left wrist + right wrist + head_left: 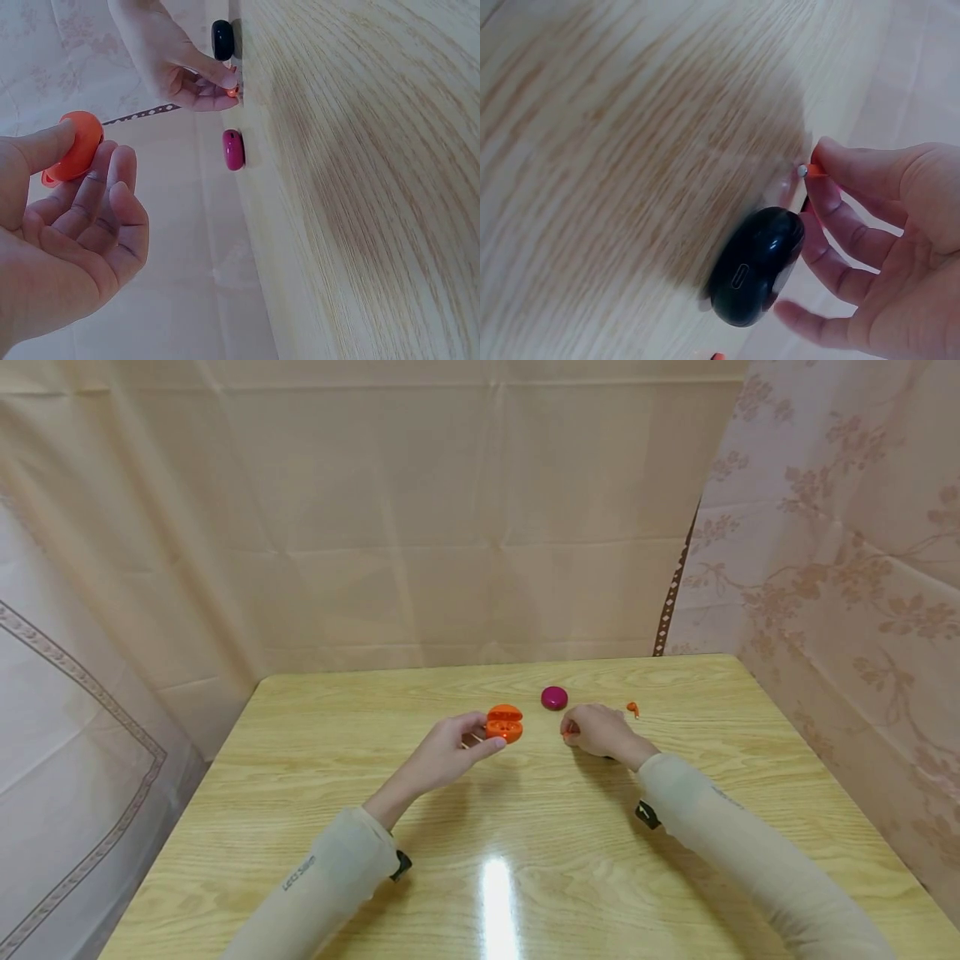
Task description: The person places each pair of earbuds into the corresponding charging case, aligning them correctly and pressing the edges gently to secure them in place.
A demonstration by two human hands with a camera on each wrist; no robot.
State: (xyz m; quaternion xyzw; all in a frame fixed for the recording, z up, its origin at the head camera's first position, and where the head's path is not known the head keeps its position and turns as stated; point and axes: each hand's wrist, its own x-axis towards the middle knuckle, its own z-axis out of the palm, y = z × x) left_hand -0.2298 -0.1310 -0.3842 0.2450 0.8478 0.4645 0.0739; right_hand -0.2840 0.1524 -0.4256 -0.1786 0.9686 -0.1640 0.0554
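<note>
My left hand (450, 747) holds an orange earbud case (505, 725) with its lid up, above the table; in the left wrist view the thumb and fingers grip the case (78, 146) by its side. Over to the right, my right hand (600, 729) pinches a small orange earbud (816, 170) between thumb and index finger, close to the tabletop. A black case (757, 266) with a charging port sits beside the right hand's other fingers; the hand mostly hides it in the head view. Another orange earbud (633, 708) lies on the table just beyond the right hand.
A closed magenta case (554, 697) sits between the hands, farther back on the wooden table (315, 793). Beige cloth (450, 527) hangs behind the table's far edge. Flowered cloth (847, 568) hangs along the right side.
</note>
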